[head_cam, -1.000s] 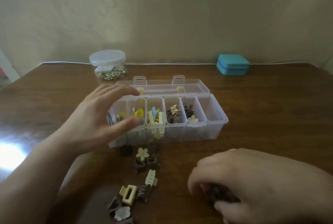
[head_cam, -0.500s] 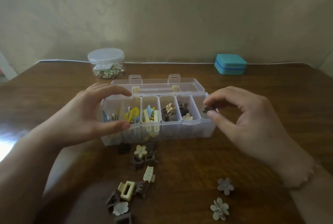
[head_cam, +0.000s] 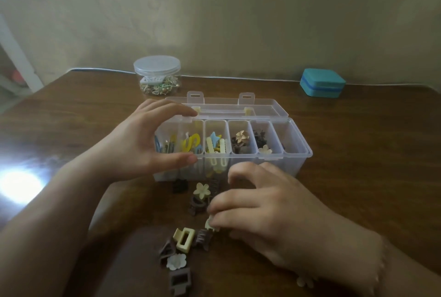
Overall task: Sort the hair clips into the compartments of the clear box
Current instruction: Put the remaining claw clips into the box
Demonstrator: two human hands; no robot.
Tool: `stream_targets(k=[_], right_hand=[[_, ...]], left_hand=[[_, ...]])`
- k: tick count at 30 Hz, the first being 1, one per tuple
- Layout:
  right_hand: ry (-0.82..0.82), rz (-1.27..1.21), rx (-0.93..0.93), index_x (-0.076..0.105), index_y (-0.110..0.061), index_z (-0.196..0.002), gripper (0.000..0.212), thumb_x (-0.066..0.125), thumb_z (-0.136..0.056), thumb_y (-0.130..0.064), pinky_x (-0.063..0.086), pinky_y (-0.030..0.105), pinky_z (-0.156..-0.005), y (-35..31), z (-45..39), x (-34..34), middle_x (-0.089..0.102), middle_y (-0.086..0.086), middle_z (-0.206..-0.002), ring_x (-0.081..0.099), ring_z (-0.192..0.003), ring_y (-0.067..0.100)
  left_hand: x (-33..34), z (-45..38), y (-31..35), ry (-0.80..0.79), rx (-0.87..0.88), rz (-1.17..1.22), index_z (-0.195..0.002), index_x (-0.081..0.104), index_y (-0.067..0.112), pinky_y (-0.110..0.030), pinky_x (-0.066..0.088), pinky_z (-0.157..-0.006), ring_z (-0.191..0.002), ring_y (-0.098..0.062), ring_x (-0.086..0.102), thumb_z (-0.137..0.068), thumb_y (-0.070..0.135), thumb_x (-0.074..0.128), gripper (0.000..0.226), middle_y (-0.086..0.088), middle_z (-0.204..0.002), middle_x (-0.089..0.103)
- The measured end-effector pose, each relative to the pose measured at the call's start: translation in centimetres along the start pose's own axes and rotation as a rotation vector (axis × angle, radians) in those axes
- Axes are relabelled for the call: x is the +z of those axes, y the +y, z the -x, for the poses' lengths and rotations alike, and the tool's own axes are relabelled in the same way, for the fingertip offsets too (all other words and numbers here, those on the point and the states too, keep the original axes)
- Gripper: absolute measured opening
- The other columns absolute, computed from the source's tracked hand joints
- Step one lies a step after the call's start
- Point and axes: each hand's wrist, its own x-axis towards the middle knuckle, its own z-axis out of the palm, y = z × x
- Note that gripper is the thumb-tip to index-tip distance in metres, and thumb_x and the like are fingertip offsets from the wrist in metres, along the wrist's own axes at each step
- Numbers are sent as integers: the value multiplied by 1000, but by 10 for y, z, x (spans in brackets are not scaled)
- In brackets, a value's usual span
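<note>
Our right hand picks at the loose clips in front of the box.

Nearest us, our right hand (head_cam: 267, 210) curls its fingertips round a small cream clip (head_cam: 210, 224) in the pile of clips (head_cam: 183, 244) lying on the table (head_cam: 358, 153). Beyond the pile, our left hand (head_cam: 140, 143) grips the left end of the box (head_cam: 296, 153), thumb on the front wall, fingers over the back rim; sorted clips sit in its compartments. Farther back stand a jar (head_cam: 157, 74) and a teal case (head_cam: 322, 82).
</note>
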Motion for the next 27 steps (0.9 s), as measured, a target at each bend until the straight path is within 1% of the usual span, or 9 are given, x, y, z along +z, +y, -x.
stream_targets(k=[4, 8, 11, 13, 15, 18, 21, 24, 27], right_hand=[[-8, -5, -30, 68, -33, -97, 8, 66, -89, -34, 40, 32, -83, -2, -2, -1, 65, -19, -105, 46, -113, 14], [29, -54, -41, 67, -30, -92, 8, 70, -85, -33, 44, 33, -82, 2, 3, -9, 66, -16, -96, 50, -104, 11], [265, -214, 176, 68, -24, -92, 13, 71, -81, -31, 47, 34, -82, 20, 14, -27, 64, -13, -93, 56, -99, 11], [422, -184, 355, 65, -26, -92, 16, 67, -81, -37, 48, 30, -80, 34, 21, -39, 62, -15, -93, 57, -96, 7], [482, -114, 511, 62, -30, -91, 15, 67, -81, -40, 45, 22, -75, 46, 27, -41, 58, -23, -91, 55, -92, 3], [451, -9, 583, 64, -27, -89, 17, 61, -85, -43, 49, 32, -77, 48, 26, -35, 60, -17, -89, 56, -93, 8], [459, -8, 443, 68, -20, -91, 20, 59, -86, -37, 48, 37, -81, 29, 16, -31, 65, -8, -93, 57, -95, 14], [217, -84, 222, 68, -23, -107, 26, 62, -88, -40, 49, 34, -81, 2, 3, -21, 65, -9, -106, 55, -101, 12], [-58, 89, 149, 53, -37, -127, 43, 52, -88, -55, 46, 33, -87, -6, -2, -5, 54, -13, -129, 46, -115, 14]], left_hand=[[1, 0, -1, 11, -10, 34, -129, 51, 44, -41, 38, -106, -130, -8, 40, -65, 81, 61, 74, 30, -128, 49], [2, 0, -1, 6, -6, 34, -129, 52, 42, -39, 37, -106, -130, -7, 40, -66, 79, 61, 74, 31, -128, 48], [2, 0, -1, 7, -8, 40, -129, 52, 42, -37, 37, -105, -130, -7, 39, -65, 79, 61, 74, 32, -128, 48], [1, 0, -2, 4, -12, 48, -128, 52, 43, -36, 36, -105, -131, -6, 39, -65, 79, 62, 73, 33, -128, 48], [1, 0, -2, -1, -13, 52, -128, 52, 44, -35, 36, -104, -131, -5, 38, -65, 78, 63, 73, 33, -128, 48], [1, 0, -2, -6, -12, 52, -128, 53, 43, -34, 35, -103, -130, -4, 38, -65, 77, 63, 72, 32, -127, 48], [1, 0, -2, -4, -11, 47, -128, 53, 42, -34, 36, -103, -130, -5, 38, -66, 76, 64, 71, 30, -127, 49], [1, 0, -1, 1, -14, 38, -128, 54, 39, -36, 37, -104, -130, -6, 40, -66, 74, 65, 73, 25, -129, 51], [1, 0, -1, 10, -1, 29, -128, 55, 37, -36, 38, -104, -129, -8, 41, -67, 73, 66, 72, 22, -129, 52]])
